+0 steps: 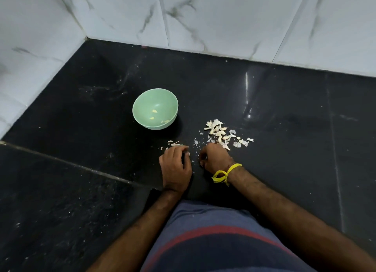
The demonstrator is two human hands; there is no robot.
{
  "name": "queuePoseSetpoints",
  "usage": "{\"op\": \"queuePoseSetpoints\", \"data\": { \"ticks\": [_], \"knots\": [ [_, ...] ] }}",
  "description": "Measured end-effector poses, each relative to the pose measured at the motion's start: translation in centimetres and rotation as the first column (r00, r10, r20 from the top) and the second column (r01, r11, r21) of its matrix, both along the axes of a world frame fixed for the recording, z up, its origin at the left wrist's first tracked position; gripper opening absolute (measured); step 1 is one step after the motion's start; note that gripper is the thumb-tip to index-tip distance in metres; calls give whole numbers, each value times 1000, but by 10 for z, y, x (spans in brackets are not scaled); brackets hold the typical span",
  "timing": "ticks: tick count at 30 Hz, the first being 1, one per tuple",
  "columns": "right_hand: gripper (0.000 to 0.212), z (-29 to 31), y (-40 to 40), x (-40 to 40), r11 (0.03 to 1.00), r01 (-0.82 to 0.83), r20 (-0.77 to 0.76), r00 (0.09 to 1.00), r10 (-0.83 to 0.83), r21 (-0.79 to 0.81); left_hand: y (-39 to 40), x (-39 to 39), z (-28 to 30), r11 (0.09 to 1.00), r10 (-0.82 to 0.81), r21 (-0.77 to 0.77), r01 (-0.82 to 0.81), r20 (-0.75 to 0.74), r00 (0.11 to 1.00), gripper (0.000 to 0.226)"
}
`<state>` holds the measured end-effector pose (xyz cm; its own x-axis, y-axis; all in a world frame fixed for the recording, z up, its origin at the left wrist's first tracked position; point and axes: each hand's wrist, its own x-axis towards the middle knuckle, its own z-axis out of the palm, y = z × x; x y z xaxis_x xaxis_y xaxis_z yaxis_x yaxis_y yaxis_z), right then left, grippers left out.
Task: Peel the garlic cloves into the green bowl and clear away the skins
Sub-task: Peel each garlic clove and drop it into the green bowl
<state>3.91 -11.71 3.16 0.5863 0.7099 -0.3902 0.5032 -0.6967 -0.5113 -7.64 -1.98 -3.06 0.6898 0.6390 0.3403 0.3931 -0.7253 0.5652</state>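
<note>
On the black table, a heap of garlic cloves and skins is seen lying to the right of the green bowl and well apart from it. A few peeled cloves are held in the bottom of the bowl, which stands upright. A smaller scatter of skin scraps is spread between the bowl and the hands. The left hand is laid palm down on the table, its fingers bent and its fingertips set at the near edge of that small scatter; whether a scrap is pinched cannot be told. The right hand is curled into a loose fist just below the heap, and something pale is glimpsed at its fingertips, too small to be named. A yellow thread is tied around the right wrist. White marble-patterned wall tiles are met by the table at the back and left. A striped shirt is seen at the lower edge.
</note>
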Motion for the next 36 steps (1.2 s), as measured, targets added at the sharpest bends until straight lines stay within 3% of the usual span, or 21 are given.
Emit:
{"op": "queuePoseSetpoints", "data": {
  "ticks": [7, 19, 36],
  "knots": [
    [9, 10, 11, 12, 994, -8, -46, 999, 2, -112, -1, 1, -3, 999, -38, 9, 38, -40, 998, 17],
    [6, 8, 27, 11, 983, 71, -56, 995, -82, -171, -3, 0, -5, 998, -25, 48, 30, -100, 995, 16],
    [24, 14, 26, -7, 975, 100, 31, 995, -96, -199, -7, -1, -5, 996, -18, 88, 32, -155, 988, 20]
  ]
}}
